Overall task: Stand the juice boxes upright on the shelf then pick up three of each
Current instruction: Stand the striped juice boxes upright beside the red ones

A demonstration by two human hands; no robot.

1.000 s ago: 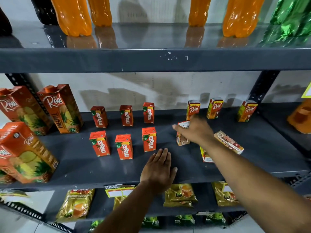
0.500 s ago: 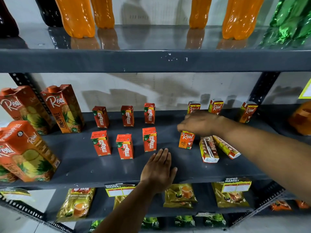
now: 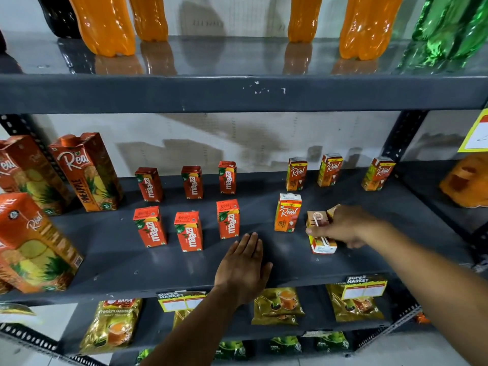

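Several small red Maaza boxes stand upright in two rows on the grey middle shelf. Three small Real boxes stand at the back right, and one more Real box stands upright in front of them. My right hand is shut on a lying Real box, straw side up, its far end lifted. Another box end pokes out behind my fingers. My left hand rests flat on the shelf, fingers spread, holding nothing.
Large Real pineapple cartons stand at the shelf's left. Orange and green bottles line the upper shelf above. Yellow pouches lie on the lower shelf behind price tags. A dark upright post bounds the right side.
My right hand let go of the front Real box, now standing upright, and moved right and down onto a lying Real box. The left hand stayed flat on the shelf.
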